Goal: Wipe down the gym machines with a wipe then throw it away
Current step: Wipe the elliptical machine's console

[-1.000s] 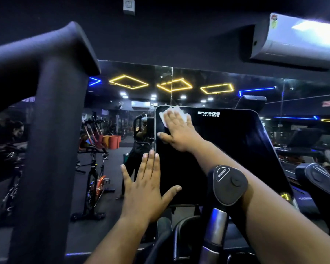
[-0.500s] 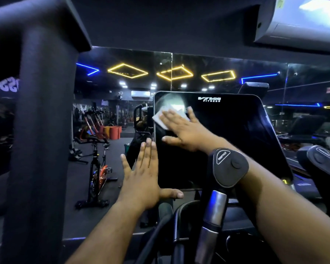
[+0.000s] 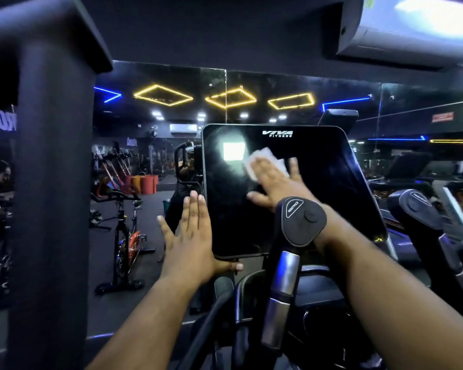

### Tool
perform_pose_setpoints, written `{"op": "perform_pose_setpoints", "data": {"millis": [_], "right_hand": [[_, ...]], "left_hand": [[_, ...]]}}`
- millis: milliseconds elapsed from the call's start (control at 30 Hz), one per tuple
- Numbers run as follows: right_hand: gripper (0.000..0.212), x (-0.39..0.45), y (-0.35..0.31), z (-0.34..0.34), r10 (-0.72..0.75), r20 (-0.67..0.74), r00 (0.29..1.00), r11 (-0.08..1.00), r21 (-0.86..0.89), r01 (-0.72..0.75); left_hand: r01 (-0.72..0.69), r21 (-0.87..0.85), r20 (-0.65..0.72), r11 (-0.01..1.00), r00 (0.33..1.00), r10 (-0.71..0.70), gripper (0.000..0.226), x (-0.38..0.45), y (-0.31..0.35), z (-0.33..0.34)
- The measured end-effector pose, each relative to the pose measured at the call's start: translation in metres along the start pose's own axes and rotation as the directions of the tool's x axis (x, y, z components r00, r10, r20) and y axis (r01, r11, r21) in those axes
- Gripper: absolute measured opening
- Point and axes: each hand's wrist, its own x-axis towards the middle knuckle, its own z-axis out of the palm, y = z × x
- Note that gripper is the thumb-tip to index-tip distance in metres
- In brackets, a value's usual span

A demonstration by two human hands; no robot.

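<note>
White wipe (image 3: 262, 160) lies flat under the right hand (image 3: 275, 182), whose straight fingers press it against the upper middle of the black console screen (image 3: 318, 188). Left hand (image 3: 190, 236), fingers extended, braces the screen's lower left edge, thumb beneath it.

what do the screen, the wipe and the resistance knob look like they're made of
Screen: likely glass or glossy plastic, black; it mirrors a bright light patch.
Wipe: thin white paper or cloth, soft-looking, lying flat under the right hand.
Knob: matte black plastic by its dull sheen, on a shiny, seemingly metal stem.
</note>
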Motion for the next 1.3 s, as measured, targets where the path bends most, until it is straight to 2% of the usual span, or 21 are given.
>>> {"op": "perform_pose_setpoints", "data": {"millis": [67,100,167,267,367,433,500,533,600,667,733,800,833,867,933,1000,1033,1100,1167,1233,1300], "right_hand": [[0.089,0.004,0.032,-0.002,0.25,-0.012,0.968,0.963,0.11,-0.247],[0.09,0.006,0.035,-0.002,0.323,0.011,0.946,0.937,0.138,-0.321],[0.095,0.004,0.009,0.0,0.333,0.051,0.942,0.934,0.12,-0.337],[0.103,-0.02,-0.062,0.015,0.038,0.0,0.999,0.994,0.098,-0.038],[0.101,-0.055,-0.095,0.042,-0.274,-0.149,0.95,0.957,0.055,0.284],[0.089,-0.066,-0.079,0.052,-0.389,-0.207,0.898,0.921,-0.06,0.385],[0.082,-0.067,-0.048,0.052,-0.435,-0.174,0.884,0.9,-0.104,0.423],[0.083,-0.066,-0.031,0.049,-0.37,-0.16,0.915,0.929,-0.04,0.368],[0.087,-0.057,0.012,0.056,-0.061,-0.13,0.99,0.992,0.104,0.075],[0.101,-0.051,0.031,0.058,0.173,-0.107,0.979,0.971,0.187,-0.151],[0.099,-0.052,0.006,0.049,0.215,-0.106,0.971,0.939,0.297,-0.175],[0.082,-0.065,-0.045,0.035,0.059,-0.174,0.983,0.949,0.315,-0.002],[0.087,-0.075,-0.071,0.031,-0.036,-0.21,0.977,0.958,0.269,0.093],[0.093,-0.088,-0.094,0.026,-0.122,-0.128,0.984,0.976,0.166,0.143],[0.092,-0.094,-0.09,0.048,-0.233,-0.103,0.967,0.972,-0.065,0.228],[0.087,-0.097,-0.072,0.061,-0.346,-0.048,0.937,0.938,-0.024,0.345],[0.086,-0.101,-0.059,0.061,-0.351,-0.047,0.935,0.936,0.003,0.351],[0.086,-0.114,-0.04,0.052,-0.236,-0.062,0.97,0.972,-0.009,0.236],[0.094,-0.125,-0.019,0.038,-0.041,0.036,0.999,0.996,-0.074,0.044],[0.108,-0.129,0.014,0.032,0.154,0.123,0.98,0.988,0.009,-0.156],[0.116,-0.133,0.042,0.026,0.352,0.113,0.929,0.919,0.148,-0.366]], "left_hand": [[-0.004,-0.01,0.007,1.0,1.0,0.004,0.16,0.0,0.0,-0.001],[-0.005,-0.014,0.007,1.0,1.0,0.005,0.161,0.0,0.001,-0.001],[-0.001,-0.002,0.001,1.0,1.0,0.001,0.162,0.001,0.001,0.0],[0.007,0.008,-0.012,1.0,1.0,-0.007,0.159,0.0,0.001,0.0],[0.002,0.054,-0.018,0.999,1.0,-0.001,0.144,0.0,0.0,0.001],[0.005,0.077,-0.023,0.997,1.0,-0.004,0.142,0.0,0.001,0.0],[0.016,0.067,-0.01,0.998,1.0,-0.016,0.15,-0.001,0.002,-0.001],[0.02,0.059,-0.002,0.998,1.0,-0.02,0.154,-0.001,0.002,-0.002],[0.022,0.056,0.002,0.998,1.0,-0.023,0.159,-0.001,0.002,-0.002],[0.021,0.062,0.019,0.998,1.0,-0.022,0.16,0.0,0.003,-0.003],[0.021,0.054,0.035,0.998,0.999,-0.022,0.159,0.0,0.004,-0.003],[0.021,0.046,0.029,0.999,0.999,-0.023,0.154,-0.002,0.004,-0.005],[0.018,0.052,0.016,0.999,1.0,-0.018,0.148,-0.002,0.004,-0.004],[0.013,0.061,0.001,0.998,1.0,-0.013,0.14,-0.002,0.004,-0.003],[0.013,0.058,-0.016,0.998,1.0,-0.013,0.131,-0.002,0.004,-0.002],[0.013,0.039,0.002,0.999,1.0,-0.013,0.144,-0.002,0.003,-0.004],[0.006,0.026,0.026,1.0,1.0,-0.006,0.151,-0.001,0.003,-0.006],[-0.021,0.002,0.058,1.0,0.998,0.021,0.158,-0.001,0.004,-0.009],[-0.069,0.007,0.072,0.998,0.995,0.068,0.155,-0.001,0.009,-0.013],[-0.117,0.033,0.082,0.993,0.99,0.114,0.15,-0.002,0.016,-0.015],[-0.14,0.052,0.082,0.989,0.987,0.135,0.144,-0.002,0.02,-0.013]]}}
